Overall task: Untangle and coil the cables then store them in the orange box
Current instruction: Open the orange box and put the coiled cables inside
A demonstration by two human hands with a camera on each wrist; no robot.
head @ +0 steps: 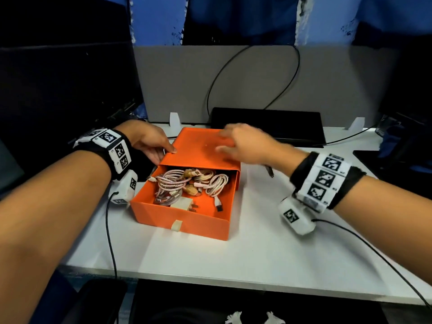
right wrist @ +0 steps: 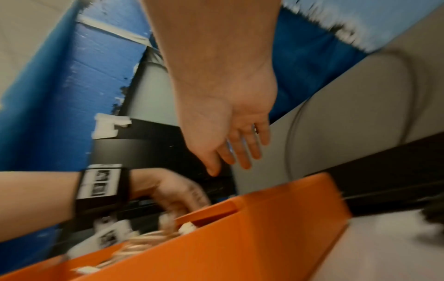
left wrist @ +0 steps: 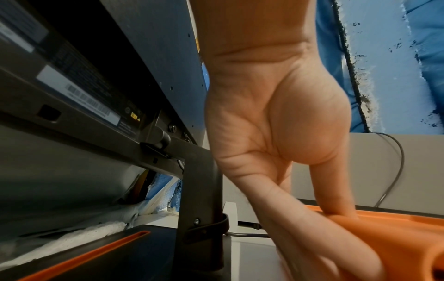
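Observation:
An orange box [head: 187, 220] stands on the white desk, its drawer pulled partly out of the orange sleeve [head: 201, 150]. Inside the drawer lie several coiled cables [head: 177, 183], pink-white braided and plain white, with a white plug adapter [head: 183, 203]. My left hand [head: 152, 143] grips the sleeve's left edge, thumb on top; the left wrist view shows its fingers [left wrist: 336, 218] curled on the orange sleeve [left wrist: 396, 237]. My right hand [head: 245, 143] hovers blurred over the sleeve's top, fingers spread and holding nothing; the right wrist view shows the right hand [right wrist: 230, 144] open above the box [right wrist: 240, 237].
A black flat device [head: 268, 125] lies behind the box against a grey partition [head: 233, 78], with a black cable [head: 257, 73] looping up it. A monitor [head: 58, 66] and its stand [left wrist: 201, 190] are at the left. The white desk [head: 257, 242] extends in front and right.

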